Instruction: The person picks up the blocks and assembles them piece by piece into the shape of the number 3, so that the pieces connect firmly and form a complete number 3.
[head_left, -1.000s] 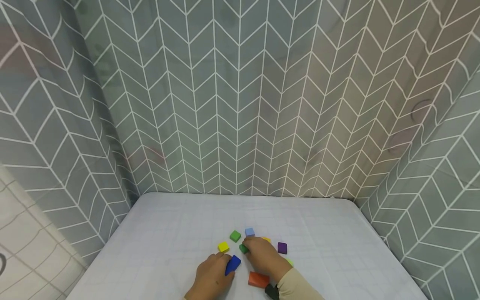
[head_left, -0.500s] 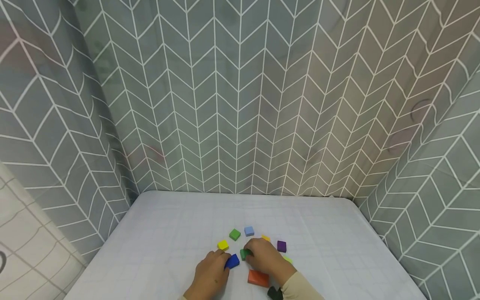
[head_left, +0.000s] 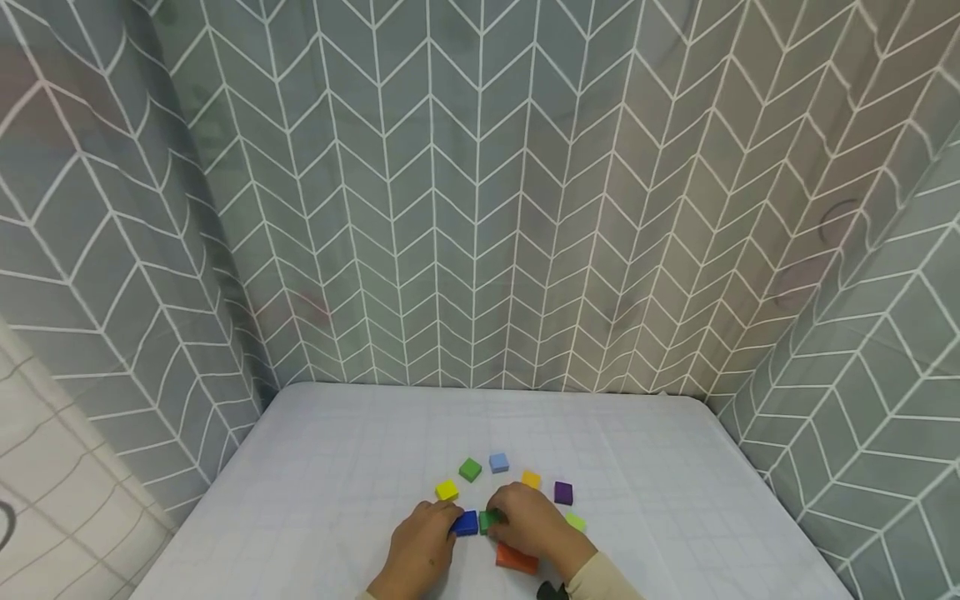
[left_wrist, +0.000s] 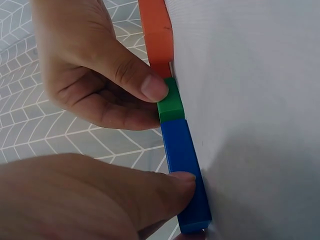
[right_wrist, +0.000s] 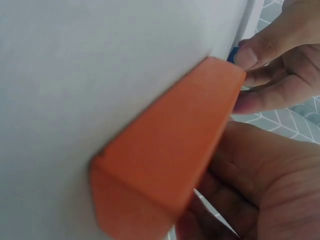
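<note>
Gripped blue block (head_left: 467, 523) with left hand (head_left: 422, 543), pinched between thumb and fingers, on white table (head_left: 337, 467). Pinched dark green block (head_left: 485, 523) with right hand (head_left: 528, 518), just right of blue block. Could not confirm contact between the two. Found red-orange block (head_left: 517, 561) just to the near side of right hand, and black object (head_left: 551, 592) nearer again, beside right sleeve (head_left: 602, 578). Saw an arc beyond, left to right: yellow block (head_left: 446, 490), light green block (head_left: 470, 470), light blue block (head_left: 498, 463), amber block (head_left: 531, 479), purple block (head_left: 563, 492), lime block (head_left: 575, 522). Noted patterned grey curtain (head_left: 480, 208) past far table edge.
</note>
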